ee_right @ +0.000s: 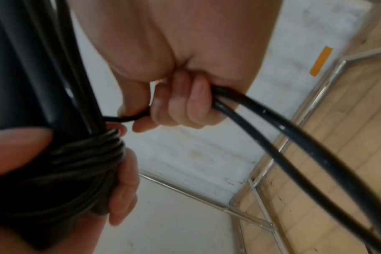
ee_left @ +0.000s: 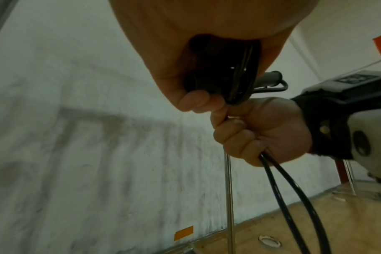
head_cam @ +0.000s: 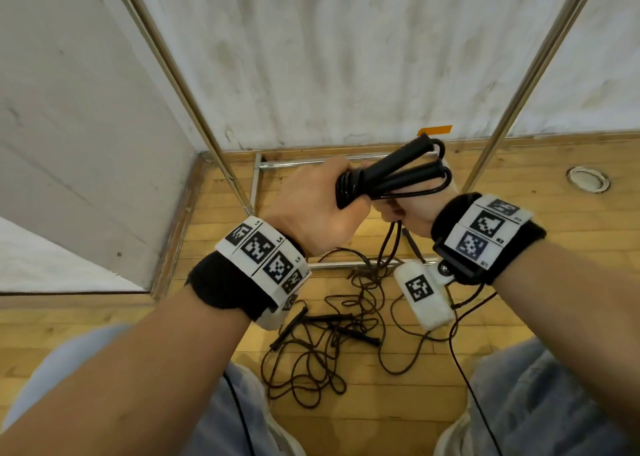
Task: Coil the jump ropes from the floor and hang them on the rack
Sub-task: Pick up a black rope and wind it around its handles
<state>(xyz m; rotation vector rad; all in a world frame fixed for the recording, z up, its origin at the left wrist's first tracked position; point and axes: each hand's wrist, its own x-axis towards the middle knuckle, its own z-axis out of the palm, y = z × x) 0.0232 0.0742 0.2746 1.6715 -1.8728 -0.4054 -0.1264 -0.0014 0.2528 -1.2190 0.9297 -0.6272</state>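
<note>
The left hand [head_cam: 311,209] is clenched round the black jump rope [head_cam: 388,178] at its wound bundle, held in front of the rack [head_cam: 180,74], while a doubled strand is gripped in the fisted right hand [head_cam: 407,218]. The cord is judged light, limp and somewhat slick, so it is best held at the wraps, not the handles. The tight turns are shown only by the right wrist view; the tangled ropes on the floor [head_cam: 322,351] are seen only from the head.
</note>
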